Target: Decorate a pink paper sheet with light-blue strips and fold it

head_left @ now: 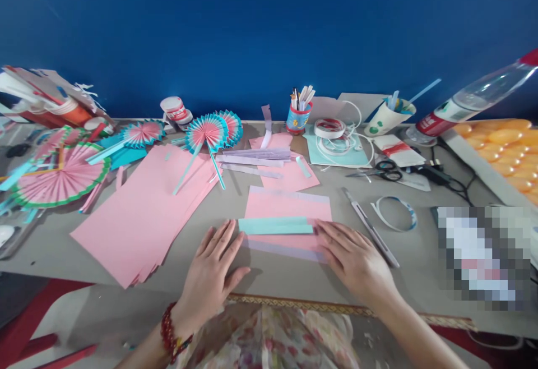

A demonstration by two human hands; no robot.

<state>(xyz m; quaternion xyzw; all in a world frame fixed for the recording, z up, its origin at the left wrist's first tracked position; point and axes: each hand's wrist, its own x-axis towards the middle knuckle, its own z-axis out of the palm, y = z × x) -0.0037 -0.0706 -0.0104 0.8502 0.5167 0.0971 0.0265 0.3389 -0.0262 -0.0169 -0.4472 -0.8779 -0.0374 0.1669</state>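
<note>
Blue wall point(269, 38) backs the grey table point(290, 284), where the teal strip point(275, 226) lies over pink paper point(288, 203) between the left hand point(210, 265) and right hand point(361, 259), fingers laid flat, clamped on nothing. It looks feather-light and easily creased (best taken by its short ends). Exact contact under the right fingers is unclear, the bottle point(462, 102) is cut off, and a pixelated patch point(479, 257) hides something.

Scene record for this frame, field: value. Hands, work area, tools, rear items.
left hand: open, at strip's left end
right hand: open, at strip's right end
between hands: teal strip across pink sheet
left side: pink paper stack
right side: craft knife, scissors
rear: pleated fan, pen holder, bottle
</note>
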